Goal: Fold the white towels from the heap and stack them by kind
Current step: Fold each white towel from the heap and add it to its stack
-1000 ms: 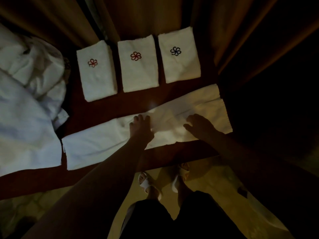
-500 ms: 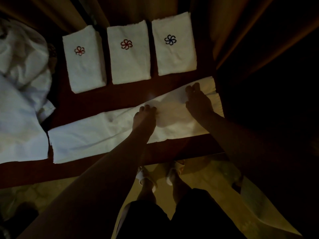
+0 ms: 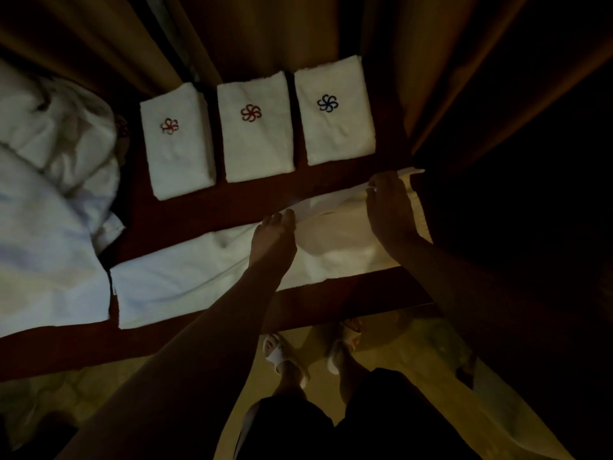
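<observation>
A long white towel (image 3: 185,273) lies folded lengthwise across the dark red table (image 3: 205,214). My left hand (image 3: 275,237) rests on its middle, fingers at the far edge. My right hand (image 3: 389,207) pinches the towel's far right corner, which is lifted a little off the table. Behind it stand three folded white towels in a row: two with a red flower mark (image 3: 175,141) (image 3: 257,127) and one with a blue flower mark (image 3: 333,111). The heap of white towels (image 3: 49,200) fills the left side.
Brown curtains (image 3: 414,61) hang right behind the folded towels. The table's front edge (image 3: 199,336) runs across in front of me, with my sandalled feet (image 3: 285,353) on a yellowish floor below. The right side is too dark to read.
My right hand slid from the near right part of the towel up to its far right corner and took hold of it. My left hand stayed near the middle.
</observation>
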{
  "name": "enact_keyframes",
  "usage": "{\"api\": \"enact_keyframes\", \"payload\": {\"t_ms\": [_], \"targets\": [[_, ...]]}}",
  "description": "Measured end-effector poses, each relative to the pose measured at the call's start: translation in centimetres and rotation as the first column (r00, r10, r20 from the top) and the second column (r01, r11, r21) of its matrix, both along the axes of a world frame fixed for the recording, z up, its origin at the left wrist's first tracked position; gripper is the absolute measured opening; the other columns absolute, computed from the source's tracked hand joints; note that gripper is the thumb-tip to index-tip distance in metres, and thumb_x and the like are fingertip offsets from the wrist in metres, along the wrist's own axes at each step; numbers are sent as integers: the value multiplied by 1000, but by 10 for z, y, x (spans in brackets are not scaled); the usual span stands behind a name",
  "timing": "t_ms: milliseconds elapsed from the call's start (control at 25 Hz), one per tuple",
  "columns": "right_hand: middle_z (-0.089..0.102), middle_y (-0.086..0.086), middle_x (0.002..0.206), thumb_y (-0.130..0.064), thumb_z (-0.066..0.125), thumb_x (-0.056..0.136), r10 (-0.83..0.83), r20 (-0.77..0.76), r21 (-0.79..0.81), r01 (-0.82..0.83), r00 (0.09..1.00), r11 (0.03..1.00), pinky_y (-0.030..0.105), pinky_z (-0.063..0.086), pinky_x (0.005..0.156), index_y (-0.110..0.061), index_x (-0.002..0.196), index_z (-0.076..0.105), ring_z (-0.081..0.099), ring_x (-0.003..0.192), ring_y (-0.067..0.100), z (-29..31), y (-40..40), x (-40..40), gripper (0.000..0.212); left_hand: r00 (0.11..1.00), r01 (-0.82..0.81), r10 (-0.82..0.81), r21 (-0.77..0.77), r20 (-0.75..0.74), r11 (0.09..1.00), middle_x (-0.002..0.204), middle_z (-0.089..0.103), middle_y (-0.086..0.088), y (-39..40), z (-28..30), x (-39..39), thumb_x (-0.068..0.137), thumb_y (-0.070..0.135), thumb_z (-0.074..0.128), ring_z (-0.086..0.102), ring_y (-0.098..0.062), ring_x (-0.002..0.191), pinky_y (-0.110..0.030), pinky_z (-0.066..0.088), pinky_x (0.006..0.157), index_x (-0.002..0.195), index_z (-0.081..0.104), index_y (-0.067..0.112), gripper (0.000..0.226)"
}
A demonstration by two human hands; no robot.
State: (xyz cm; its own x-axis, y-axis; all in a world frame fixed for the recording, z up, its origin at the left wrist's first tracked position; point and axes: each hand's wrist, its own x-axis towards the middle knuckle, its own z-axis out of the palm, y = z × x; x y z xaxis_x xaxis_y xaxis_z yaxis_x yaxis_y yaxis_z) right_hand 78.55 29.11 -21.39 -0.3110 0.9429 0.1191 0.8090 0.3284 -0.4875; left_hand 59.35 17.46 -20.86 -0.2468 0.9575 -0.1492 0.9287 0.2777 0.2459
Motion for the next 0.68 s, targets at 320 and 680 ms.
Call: {"api": "enact_keyframes", "payload": {"t_ms": [320,680], "targets": [[52,18,107,-2,60,85,-306,-183,-71,298,934,952,36,42,81,-1,98,56,50,103,32,5,-80,26,13,976,212,-211,-14,49,977,98,60,-10,-43,20,10,94,17,46,55,-27,91,-37,42,72,106,56,9,18],[52,22,120,-28,47,96,-320,289,-378,414,902,828,47,39,95,0,111,59,45,114,39,-20,-95,39,34,960,279,-264,-311,89,909,117,53,-8,-74,-17,2,85,28,62,53,-26,105,-36,45,82,122,49,13,42]]}}
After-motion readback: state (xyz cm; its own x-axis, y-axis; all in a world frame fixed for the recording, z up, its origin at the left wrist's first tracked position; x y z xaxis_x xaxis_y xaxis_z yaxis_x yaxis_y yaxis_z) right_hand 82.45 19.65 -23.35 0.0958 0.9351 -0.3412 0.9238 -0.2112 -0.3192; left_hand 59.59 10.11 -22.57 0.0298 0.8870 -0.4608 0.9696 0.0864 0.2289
